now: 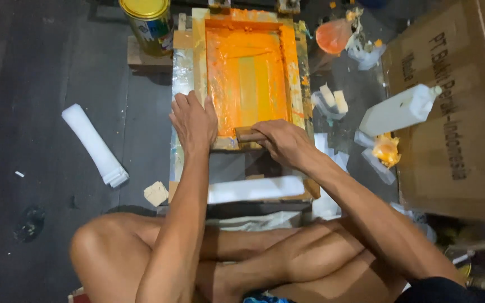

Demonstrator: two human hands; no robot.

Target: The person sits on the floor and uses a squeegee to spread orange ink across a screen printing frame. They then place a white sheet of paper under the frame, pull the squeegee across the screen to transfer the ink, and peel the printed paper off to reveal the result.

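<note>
Fingers of right hand [284, 141] closed on wooden squeegee [249, 134]; left hand [193, 120] fingers spread flat on orange-inked screen frame [199, 50]; dark floor [40, 67].

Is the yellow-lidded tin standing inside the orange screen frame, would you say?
No, the tin stands outside the frame, beyond its far-left corner.

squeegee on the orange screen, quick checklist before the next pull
1. Right hand grips the wooden squeegee: ok.
2. Left hand presses flat on the frame edge: ok.
3. Orange ink covers the mesh: ok.
4. Squeegee sits at the near end of the screen: ok.
5. Piece under the screen lined up: cannot tell, hidden.
6. White bottle lies clear of the frame: ok.
</note>
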